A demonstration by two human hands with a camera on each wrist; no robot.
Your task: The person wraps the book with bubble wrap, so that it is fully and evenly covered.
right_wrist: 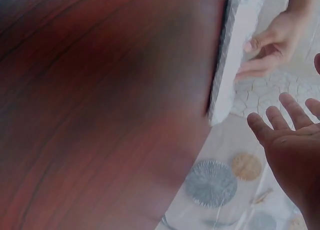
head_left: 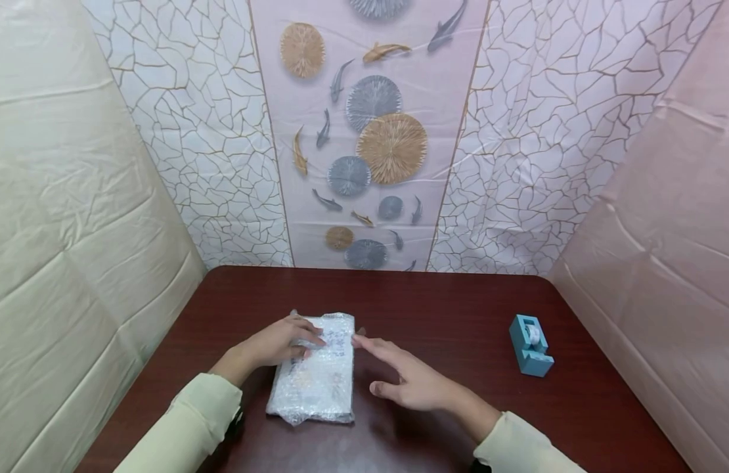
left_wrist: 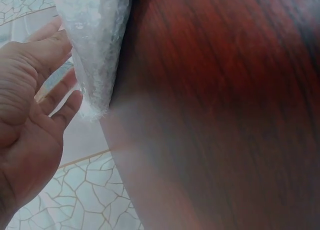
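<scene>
A flat rectangular package (head_left: 317,381) in clear bubble wrap lies on the table, with faint print showing through the plastic. My left hand (head_left: 282,341) is over its upper left part, fingers loosely bent across the top face. In the left wrist view, the left fingers (left_wrist: 67,107) show along the package's wrapped edge (left_wrist: 102,55). My right hand (head_left: 420,381) is to the right of the package, fingers extended and its fingertips right at the upper right edge. The right wrist view shows the right hand (right_wrist: 295,145) with fingers spread and nothing in the palm.
A blue tape dispenser (head_left: 530,345) with a roll of clear tape stands on the right side of the dark red-brown table (head_left: 441,309). Behind the table hangs a patterned cloth (head_left: 364,217) with fish and round shapes. Pale cloth walls (head_left: 63,217) enclose both sides.
</scene>
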